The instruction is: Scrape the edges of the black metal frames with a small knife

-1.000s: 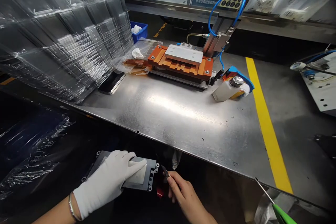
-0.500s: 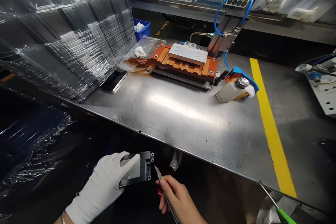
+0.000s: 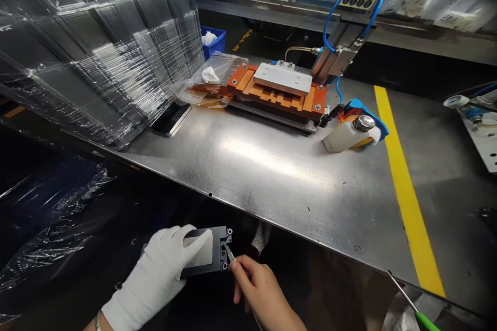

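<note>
My left hand [image 3: 165, 258], in a white glove, is closed around a flat black plastic part [image 3: 215, 234] with a pale grey rectangular panel on its upper face. The part's right end, with small round bosses and holes, sticks out past my fingers. My bare right hand [image 3: 258, 284] grips a slim metal craft knife [image 3: 230, 253]. The knife's tip is at the part's right end and seems to touch it. Most of the knife's handle is hidden by my fingers. Both hands are below the front edge of the metal bench [image 3: 267, 191].
An orange fixture [image 3: 277, 93] with a metal plate stands on the bench, beside a bottle [image 3: 345, 134]. Stacked clear trays [image 3: 116, 51] rise at the left, near a phone [image 3: 171, 119]. A green-handled screwdriver [image 3: 421, 318] pokes up at the lower right.
The knife tip has moved left from beside the black part onto its right end. My left hand still holds the part. The whole view has shifted slightly.
</note>
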{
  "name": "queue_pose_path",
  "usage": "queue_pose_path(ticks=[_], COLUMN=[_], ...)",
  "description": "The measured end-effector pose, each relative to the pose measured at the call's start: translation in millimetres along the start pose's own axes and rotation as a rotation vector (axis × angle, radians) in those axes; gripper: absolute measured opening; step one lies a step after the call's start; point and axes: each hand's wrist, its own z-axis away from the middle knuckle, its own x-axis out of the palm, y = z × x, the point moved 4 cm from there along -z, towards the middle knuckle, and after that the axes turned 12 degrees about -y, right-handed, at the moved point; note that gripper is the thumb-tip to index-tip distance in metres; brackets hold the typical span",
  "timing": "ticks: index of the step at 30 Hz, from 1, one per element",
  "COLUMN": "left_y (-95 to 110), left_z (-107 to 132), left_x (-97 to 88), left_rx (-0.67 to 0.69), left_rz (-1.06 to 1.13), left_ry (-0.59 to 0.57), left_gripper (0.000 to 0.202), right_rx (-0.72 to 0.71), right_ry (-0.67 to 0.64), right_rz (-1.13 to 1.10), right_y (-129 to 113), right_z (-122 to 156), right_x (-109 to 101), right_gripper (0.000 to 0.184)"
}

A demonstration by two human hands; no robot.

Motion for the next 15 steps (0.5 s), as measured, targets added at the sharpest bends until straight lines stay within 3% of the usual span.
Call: queue_pose_path(ticks=[6, 9, 12, 15], left_y=[2.1, 4.4, 5.7, 6.0], left_z=[0.0, -1.0, -2.8, -3.3], left_x=[-1.9, -5.7, -7.8, -8.4], left_rx=[0.014, 0.046, 0.053, 0.044], left_rz=[-0.027, -0.07, -0.084, -0.094], left_ry=[0.035, 0.091, 0.094, 0.093], left_gripper=[0.083, 0.088, 0.088, 0.087], right_rx=[0.003, 0.008, 0.005, 0.004], right_ry=[0.026, -0.03, 0.0, -0.052], right_rz=[0.025, 0.033, 0.029, -0.016], right_y=[-1.7, 0.1, 1.7, 3.9], right_z=[-0.1, -1.1, -0.5, -0.3], right_x=[-3.4, -1.7, -3.5, -2.1], right_gripper=[0.051, 0.05, 0.049, 0.049])
